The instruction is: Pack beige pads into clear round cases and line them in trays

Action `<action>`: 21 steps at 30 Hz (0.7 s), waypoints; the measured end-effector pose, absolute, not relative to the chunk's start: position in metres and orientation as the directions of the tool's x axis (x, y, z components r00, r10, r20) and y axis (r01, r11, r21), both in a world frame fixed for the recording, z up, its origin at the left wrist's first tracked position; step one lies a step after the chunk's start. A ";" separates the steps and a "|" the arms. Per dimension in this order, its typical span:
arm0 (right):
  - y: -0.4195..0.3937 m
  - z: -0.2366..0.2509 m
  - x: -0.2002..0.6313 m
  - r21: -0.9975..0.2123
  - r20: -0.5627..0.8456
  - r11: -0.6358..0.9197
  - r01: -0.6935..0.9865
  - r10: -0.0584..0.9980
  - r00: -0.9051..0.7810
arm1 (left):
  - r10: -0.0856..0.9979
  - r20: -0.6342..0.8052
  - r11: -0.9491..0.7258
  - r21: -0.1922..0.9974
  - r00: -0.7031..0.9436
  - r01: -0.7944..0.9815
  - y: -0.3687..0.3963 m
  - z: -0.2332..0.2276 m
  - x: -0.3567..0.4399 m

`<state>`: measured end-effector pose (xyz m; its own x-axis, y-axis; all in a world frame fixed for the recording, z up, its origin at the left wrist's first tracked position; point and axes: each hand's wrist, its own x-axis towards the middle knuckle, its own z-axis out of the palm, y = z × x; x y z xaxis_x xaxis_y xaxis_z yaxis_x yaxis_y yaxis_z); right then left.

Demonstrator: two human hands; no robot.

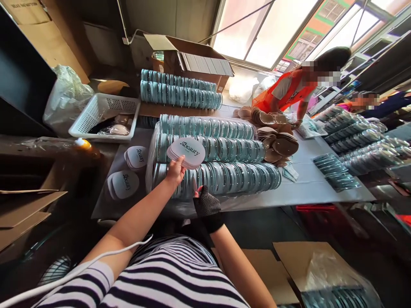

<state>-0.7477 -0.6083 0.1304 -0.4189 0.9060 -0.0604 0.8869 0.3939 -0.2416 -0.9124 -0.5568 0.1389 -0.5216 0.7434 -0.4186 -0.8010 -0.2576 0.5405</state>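
Observation:
My left hand (177,170) is closed around a small stack of white oval cards (186,150) printed with "beauty" in dark letters, held above the rows of discs. My right hand (207,204), in a black mesh fingerless glove, is at the near edge of the front row of round, glassy, plastic-wrapped discs (237,177). Its thumb and fingers are pinched together by a thin pale sliver at the row; what they hold is too small to make out. Two more piles of printed cards, one upper (136,158) and one lower (123,185), lie left of the rows.
Brown oval pieces (279,145) are heaped right of the rows. A white basket (103,136) stands left, an open carton (205,55) behind. Across the table a person in an orange vest (285,92) leans over. More wrapped discs (335,171) lie right; a cardboard box (308,261) sits below.

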 end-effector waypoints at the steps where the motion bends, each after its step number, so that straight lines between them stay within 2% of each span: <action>1: -0.610 0.130 -0.744 -0.263 -0.060 0.401 0.878 0.901 -0.429 | 0.748 -0.415 -0.260 0.535 -0.518 -0.804 -0.557 0.138 -0.913; 4: -0.610 0.127 -0.741 -0.310 -0.074 0.397 0.864 0.896 -0.439 | 0.746 -0.415 -0.262 0.535 -0.521 -0.803 -0.556 0.135 -0.913; 7: -0.602 0.122 -0.752 -0.263 -0.114 0.393 0.881 0.894 -0.433 | 0.735 -0.420 -0.269 0.539 -0.532 -0.798 -0.556 0.133 -0.913; 11: -0.591 0.119 -0.760 -0.193 -0.178 0.488 0.851 0.836 -0.519 | 0.718 -0.440 -0.273 0.536 -0.540 -0.799 -0.557 0.133 -0.913; 14: -0.586 0.120 -0.756 -0.229 -0.210 0.548 0.805 0.779 -0.590 | 0.714 -0.432 -0.282 0.542 -0.550 -0.792 -0.560 0.132 -0.913; 16: -0.584 0.121 -0.752 -0.358 -0.246 0.490 0.794 0.771 -0.587 | 0.715 -0.421 -0.296 0.542 -0.559 -0.787 -0.561 0.132 -0.913; 18: -0.583 0.123 -0.749 -0.582 -0.341 0.312 0.751 0.744 -0.574 | 0.713 -0.410 -0.317 0.535 -0.569 -0.783 -0.563 0.132 -0.912; 21: -0.587 0.126 -0.745 -0.799 -0.450 0.019 0.601 0.644 -0.619 | 0.708 -0.400 -0.338 0.532 -0.582 -0.776 -0.565 0.133 -0.911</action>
